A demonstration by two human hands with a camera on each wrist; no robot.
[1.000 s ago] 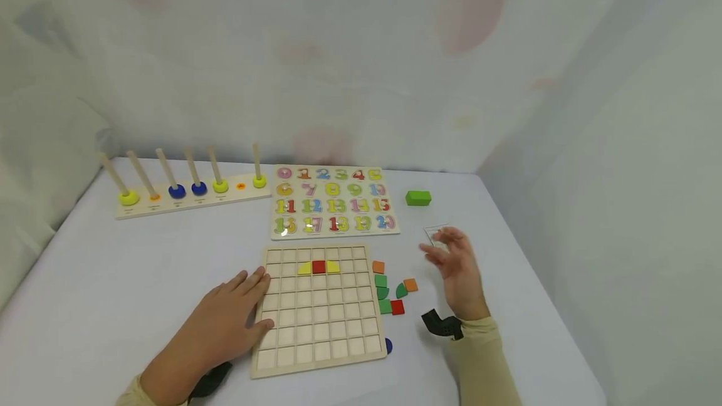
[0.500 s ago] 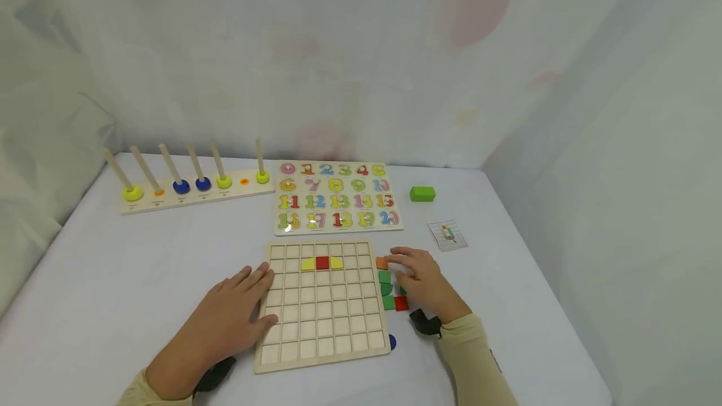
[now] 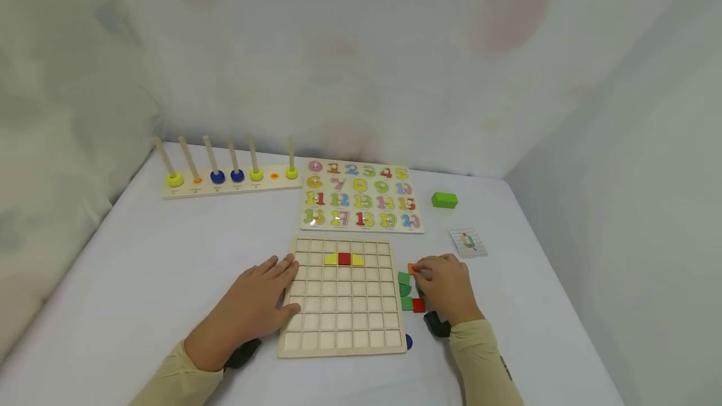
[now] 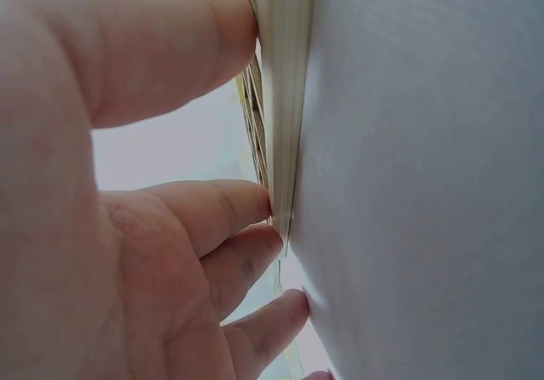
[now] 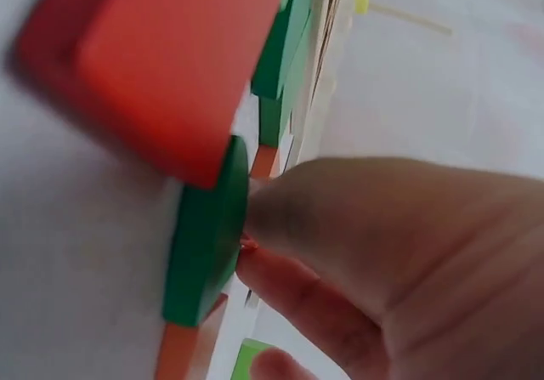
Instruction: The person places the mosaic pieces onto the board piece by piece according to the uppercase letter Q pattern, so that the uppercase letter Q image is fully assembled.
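Observation:
My left hand [image 3: 254, 302] lies flat along the left edge of a wooden grid board [image 3: 344, 352], fingertips and thumb on its rim; the left wrist view shows the fingertips against the board's side [image 4: 285, 82]. On the board, a red square tile [image 3: 345, 259] sits between two yellow curved tiles [image 3: 330, 260]. My right hand [image 3: 451, 287] pinches an orange square tile [image 3: 412, 268] right of the board. Green tiles [image 3: 404, 278] and another red square [image 3: 418, 305] lie beside it. In the right wrist view, a green quarter-round tile [image 5: 208, 235] stands close to the thumb; a second orange tile [image 5: 189, 346] shows below.
A number puzzle board [image 3: 361, 229] lies behind the grid board. To its left stands a peg stand [image 3: 225, 190] with colored rings. A green block [image 3: 444, 200] and a printed card [image 3: 468, 243] are at the right. A blue round piece [image 3: 408, 341] touches the board's lower right.
My right hand has come down from near the card to the loose tiles and taken the orange square, which has shifted slightly away from the board. The left hand keeps its place. The head view has turned.

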